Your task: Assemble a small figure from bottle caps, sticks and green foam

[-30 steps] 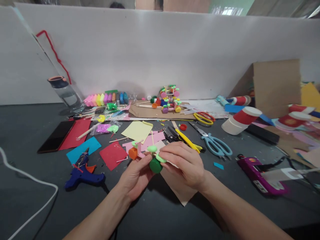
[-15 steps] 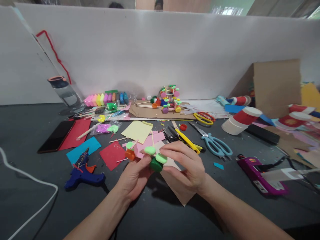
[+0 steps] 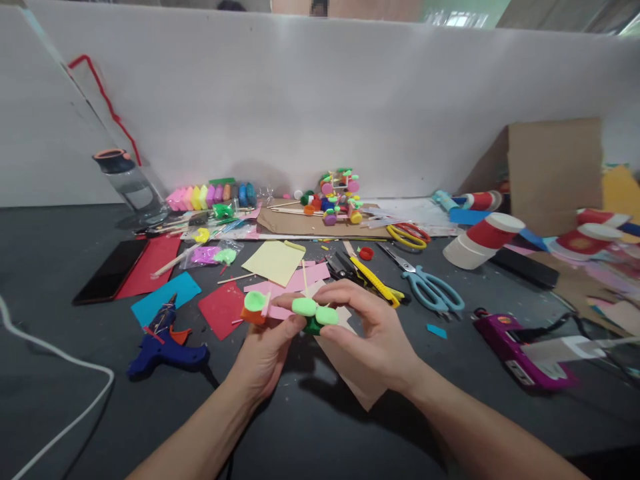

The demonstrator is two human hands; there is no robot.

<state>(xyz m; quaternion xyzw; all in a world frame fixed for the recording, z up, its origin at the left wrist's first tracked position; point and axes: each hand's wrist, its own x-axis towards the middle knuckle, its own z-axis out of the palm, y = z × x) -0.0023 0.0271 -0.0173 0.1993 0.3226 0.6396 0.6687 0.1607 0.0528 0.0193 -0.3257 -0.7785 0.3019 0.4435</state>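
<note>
A small craft model (image 3: pixel 315 325) of plastic bottle caps, light green clay pads and thin sticks is held above the table between both hands. My left hand (image 3: pixel 264 357) grips it from the left, thumb on top near the dark green cap. An orange cap with light green clay (image 3: pixel 255 303) sticks out past the left fingers. My right hand (image 3: pixel 375 333) closes on the model's right end, thumb and fingertips at a light green clay pad (image 3: pixel 327 315) over the dark green cap. A pale paper sheet (image 3: pixel 353 373) lies beneath the hands.
To the left lie a blue glue gun (image 3: pixel 167 350) and a phone (image 3: pixel 111 270). Blue scissors (image 3: pixel 434 288), a yellow utility knife (image 3: pixel 375 280) and a purple power strip (image 3: pixel 520 360) are to the right. Similar cap models (image 3: pixel 341 200) stand at the back by a white partition (image 3: pixel 310 100).
The model has tilted in my hands, so its clay pads now face me more and the dark green cap shows less. The right fingers have closed in slightly.
</note>
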